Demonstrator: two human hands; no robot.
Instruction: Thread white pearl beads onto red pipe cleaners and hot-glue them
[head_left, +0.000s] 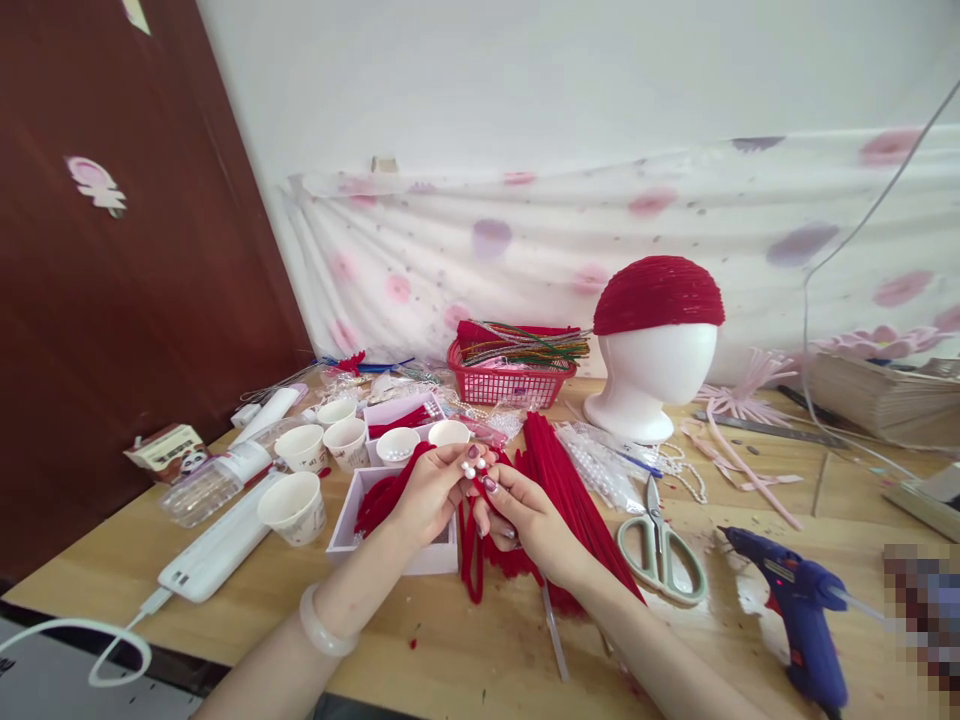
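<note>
My left hand point(429, 492) and my right hand point(531, 522) meet above the table, fingers pinched together. Between the fingertips is a small cluster of white pearl beads point(472, 467), joined to a red chenille stem. My right hand pinches the red stem just below the beads; a red loop point(472, 565) hangs beneath. Under the left hand stands a white box point(345, 530) holding red chenille pieces. A bundle of long red chenille stems point(559, 480) lies behind and beside my right hand, partly hidden by the forearm.
Paper cups point(294, 508) stand to the left, near a white power strip point(217, 545) and a clear plastic bottle point(217, 485). Scissors point(658, 550) and a blue glue gun point(795, 600) lie right. Behind are a red basket point(514, 385) and a white foam head point(652, 370) with a red chenille cap.
</note>
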